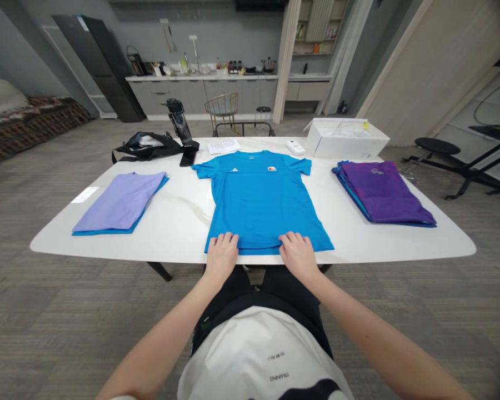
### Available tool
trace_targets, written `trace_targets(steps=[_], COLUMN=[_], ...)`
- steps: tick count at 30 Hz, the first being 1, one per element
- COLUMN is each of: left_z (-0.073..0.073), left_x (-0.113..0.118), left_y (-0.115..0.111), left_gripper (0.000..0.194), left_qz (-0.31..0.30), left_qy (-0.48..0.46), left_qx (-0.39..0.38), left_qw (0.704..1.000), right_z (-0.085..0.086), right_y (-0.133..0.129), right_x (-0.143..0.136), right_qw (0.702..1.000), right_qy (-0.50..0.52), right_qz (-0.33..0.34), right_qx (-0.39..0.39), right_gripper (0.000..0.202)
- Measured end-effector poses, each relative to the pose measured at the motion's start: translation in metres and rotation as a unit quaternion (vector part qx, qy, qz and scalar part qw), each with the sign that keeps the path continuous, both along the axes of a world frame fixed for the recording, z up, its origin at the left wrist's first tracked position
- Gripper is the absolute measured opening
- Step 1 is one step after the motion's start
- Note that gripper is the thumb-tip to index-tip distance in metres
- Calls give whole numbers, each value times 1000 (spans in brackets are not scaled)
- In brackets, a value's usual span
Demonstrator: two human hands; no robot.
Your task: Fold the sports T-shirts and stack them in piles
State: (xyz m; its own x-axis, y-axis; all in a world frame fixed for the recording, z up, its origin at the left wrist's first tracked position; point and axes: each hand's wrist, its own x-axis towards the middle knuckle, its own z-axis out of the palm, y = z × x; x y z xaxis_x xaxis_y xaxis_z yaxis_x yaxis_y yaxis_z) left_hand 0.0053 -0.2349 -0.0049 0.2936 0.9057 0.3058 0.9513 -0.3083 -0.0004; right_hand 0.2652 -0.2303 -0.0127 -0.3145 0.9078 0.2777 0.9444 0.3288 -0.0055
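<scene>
The left hand (222, 254) and the right hand (298, 253) are resting on the bottom hem of a blue T-shirt (261, 200) — fingers curling over the cloth, though whether they are pinching it I cannot tell. The shirt is lying spread on the white surface (183, 239), between a lavender-topped pile (120, 203) and a purple-topped pile (385, 194).

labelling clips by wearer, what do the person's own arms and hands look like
The left hand and right hand are bare: no gloves, rings or watch show. The forearms are uncovered. A sliver of white sleeve shows at the picture's bottom left, matching the white shirt.
</scene>
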Motion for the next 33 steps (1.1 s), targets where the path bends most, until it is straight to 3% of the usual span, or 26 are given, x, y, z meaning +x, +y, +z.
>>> trace_targets(steps=[5,8,11,14,17,19,21,25,29,33], left_z=[1,-2,-5,-6,-4,-1,1,-3,-7,1], left_x=[-56,-77,-86,-88,-91,-95,-101,-111,-119,-129], left_y=[-13,-15,-13,-10,-6,-4,-2,-1,-8,-18], left_gripper=[27,22,18,20,23,27,33,44,44,37], left_qz=[117,141,136,144,173,161,108,11,10,16], left_qy=[22,-6,-91,-200,-248,-231,-187,-115,-104,-88], left_qx=[-4,-32,-49,-8,25,38,29,-44,-53,26], left_qw=[993,990,985,969,953,959,976,992,993,996], right_z=[1,2,2,0,0,1,0,-5,-7,-3], right_y=[-10,-13,-14,-14,-14,-13,-13,-11,-9,-8], right_x=[61,89,106,116,122,123,125,130,138,146], right_qw=[998,995,992,989,986,983,981,979,980,973], right_qy=[-44,-55,-61,-45,-22,-23,-31,-27,25,113], right_qz=[-35,-80,-113,-138,-165,-179,-190,-201,-195,-200], right_qx=[-12,-14,-10,4,24,30,26,-8,-32,7], right_gripper=[29,29,25,23,23,24,25,27,27,24])
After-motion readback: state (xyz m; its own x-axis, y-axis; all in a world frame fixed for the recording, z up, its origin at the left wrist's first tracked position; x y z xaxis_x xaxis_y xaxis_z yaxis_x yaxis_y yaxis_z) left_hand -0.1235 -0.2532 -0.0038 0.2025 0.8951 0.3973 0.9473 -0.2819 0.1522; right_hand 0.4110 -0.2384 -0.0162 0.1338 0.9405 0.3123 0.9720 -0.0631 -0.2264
